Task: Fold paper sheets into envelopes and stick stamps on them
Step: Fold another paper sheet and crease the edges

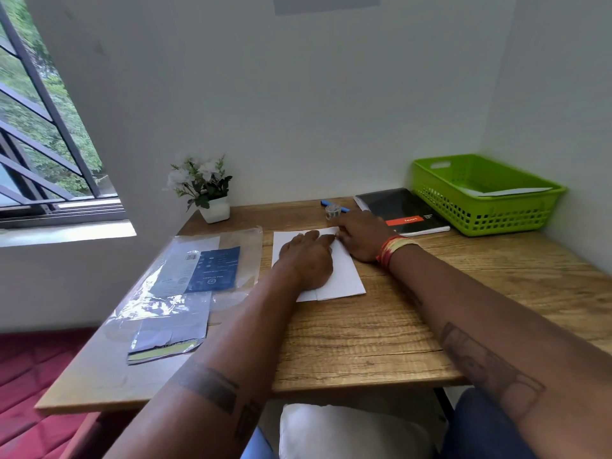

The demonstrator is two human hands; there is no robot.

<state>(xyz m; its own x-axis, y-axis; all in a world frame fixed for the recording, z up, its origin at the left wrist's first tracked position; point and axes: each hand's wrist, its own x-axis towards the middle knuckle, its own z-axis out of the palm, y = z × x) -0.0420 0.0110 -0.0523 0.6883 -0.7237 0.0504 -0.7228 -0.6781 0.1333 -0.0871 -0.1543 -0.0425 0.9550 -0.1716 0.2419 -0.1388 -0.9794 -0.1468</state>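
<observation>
A white paper sheet [344,276], partly folded, lies on the wooden table [364,339] in front of me. My left hand [309,260] rests flat on the sheet, pressing it down. My right hand [361,235] sits at the sheet's far right corner, fingertips on the folded edge there. A small roll of stamps [332,212] stands just beyond the sheet, with a blue pen [334,205] behind it.
A plastic packet of paper with a blue label [198,276] lies at the left. A black notebook [400,212] and a green basket [483,193] holding a white sheet stand at the back right. A potted white flower [207,188] is at the back left.
</observation>
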